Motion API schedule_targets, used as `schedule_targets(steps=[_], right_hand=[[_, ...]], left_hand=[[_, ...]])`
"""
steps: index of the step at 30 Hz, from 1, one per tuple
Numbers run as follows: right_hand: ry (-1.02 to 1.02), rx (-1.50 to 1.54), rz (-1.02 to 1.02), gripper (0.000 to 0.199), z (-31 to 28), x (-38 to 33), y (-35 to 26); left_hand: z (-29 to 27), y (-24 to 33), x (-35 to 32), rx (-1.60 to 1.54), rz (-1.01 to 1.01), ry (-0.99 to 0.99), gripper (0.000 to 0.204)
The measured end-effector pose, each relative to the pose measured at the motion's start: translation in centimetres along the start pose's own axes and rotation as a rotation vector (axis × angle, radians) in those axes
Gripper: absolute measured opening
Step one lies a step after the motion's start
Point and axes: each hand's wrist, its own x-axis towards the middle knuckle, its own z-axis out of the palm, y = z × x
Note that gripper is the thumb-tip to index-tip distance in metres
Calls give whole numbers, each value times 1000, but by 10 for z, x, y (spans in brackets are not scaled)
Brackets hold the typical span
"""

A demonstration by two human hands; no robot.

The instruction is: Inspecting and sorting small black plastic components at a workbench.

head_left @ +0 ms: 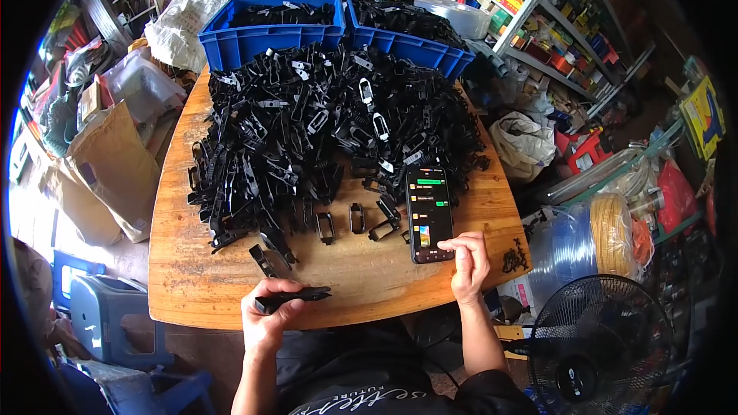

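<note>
My left hand (264,323) is closed around a slim black plastic part (311,293), whose narrow end points right over the table's front edge. What it is exactly, I cannot tell. My right hand (470,265) holds nothing; a stretched finger reaches the lower screen of a smartphone (432,215) lying on the table. The lit screen shows a dark page with green bubbles. Beyond both hands spreads a large heap of black plastic parts (261,131), many shaped like clips with an open frame. A single frame-shaped part (357,218) lies in front of the heap.
Two blue crates (269,40) of black parts stand behind the heap on the wooden table (184,277). Small black bits (513,260) lie by its right edge. A black fan (596,346) stands at the lower right, a blue-grey stool (115,319) at the left.
</note>
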Motion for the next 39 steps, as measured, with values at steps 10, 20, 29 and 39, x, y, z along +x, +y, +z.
schedule_targets(steps=[10, 20, 29, 39], right_hand=[[-68, -151, -70, 12, -3, 3, -1], [-85, -192, -36, 10, -1, 2, -2], [-73, -216, 22, 11, 0, 2, -3], [-106, -208, -57, 14, 4, 3, -6]], left_hand=[[-7, -7, 1, 68, 24, -5, 23], [-3, -3, 0, 64, 20, -13, 21], [22, -8, 3, 910, 401, -135, 21], [59, 16, 5, 1033, 771, -38, 39]])
